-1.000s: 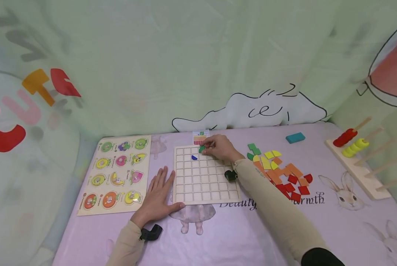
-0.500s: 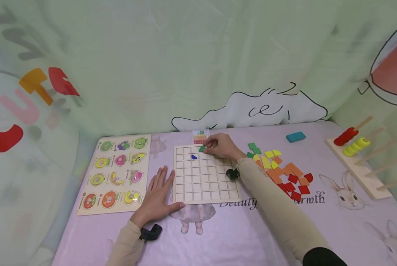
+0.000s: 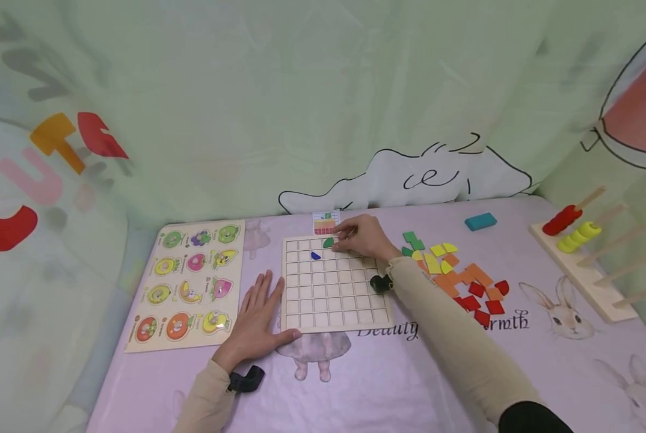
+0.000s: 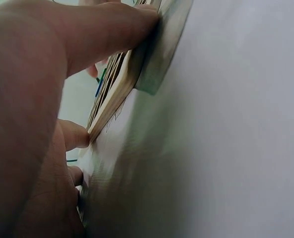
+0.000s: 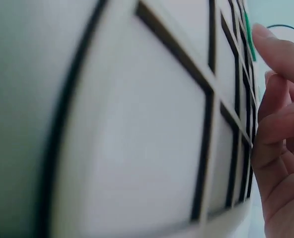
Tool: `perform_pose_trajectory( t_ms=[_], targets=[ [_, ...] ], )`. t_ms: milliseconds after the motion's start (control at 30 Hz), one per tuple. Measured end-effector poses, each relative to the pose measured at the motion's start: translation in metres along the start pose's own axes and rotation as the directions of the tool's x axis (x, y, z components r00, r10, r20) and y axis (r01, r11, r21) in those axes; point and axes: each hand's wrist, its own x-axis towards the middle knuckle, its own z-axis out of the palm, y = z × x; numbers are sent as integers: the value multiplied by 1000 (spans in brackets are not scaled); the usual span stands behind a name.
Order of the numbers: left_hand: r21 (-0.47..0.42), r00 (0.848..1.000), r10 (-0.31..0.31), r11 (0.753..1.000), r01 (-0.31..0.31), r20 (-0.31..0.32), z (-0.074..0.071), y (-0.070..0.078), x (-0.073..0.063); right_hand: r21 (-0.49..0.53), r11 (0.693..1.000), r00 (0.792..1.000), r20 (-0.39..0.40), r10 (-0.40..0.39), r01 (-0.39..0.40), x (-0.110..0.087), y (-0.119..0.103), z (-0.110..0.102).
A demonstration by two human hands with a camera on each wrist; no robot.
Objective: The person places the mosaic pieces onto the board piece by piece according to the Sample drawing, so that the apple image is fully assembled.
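Your left hand lies spread against the board; your right hand, fingers apart, grips nothing, and a careless nudge could skew the green piece.

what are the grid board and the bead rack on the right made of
Grid board: likely wood, matte, from its pale tan edge in the left wrist view. Bead rack: probably wood too, unpainted and matte, judging by its plain tan surface.

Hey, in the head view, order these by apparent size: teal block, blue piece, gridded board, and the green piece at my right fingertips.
Largest to smallest:
1. Gridded board
2. Teal block
3. Blue piece and green piece: too alike to rank
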Motion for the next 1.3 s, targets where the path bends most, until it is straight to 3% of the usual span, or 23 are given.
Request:
perform_pose_trajectory(
  t_ms=[200, 400, 567, 833, 1133, 1300],
  targets=[
    [-7, 1000, -2, 1000, 2, 2, 1, 1, 1, -74, 997, 999, -34, 13, -16, -9, 14, -35],
    [-2, 1000, -16, 1000, 17, 9, 0, 1, -1, -183, 980, 996, 11, 84, -81, -27, 36, -90],
    [7, 1000, -19, 1000, 19, -1, -1, -1, -3, -250, 956, 986, 31, 164, -151, -44, 54, -117],
    [-25, 1000, -2, 1000, 1, -24, -2, -1, -5, -243, 946, 971, 45, 233, -216, -53, 75, -119],
    [-49, 998, 33, 998, -35, -56, 5, -2, -5, -247, 949, 977, 43, 211, -194, -48, 82, -113],
    [-34, 999, 26, 999, -27, -31, 1, 1, -3, -241, 953, 981, 10, 192, -185, -48, 81, -112]
  ],
)
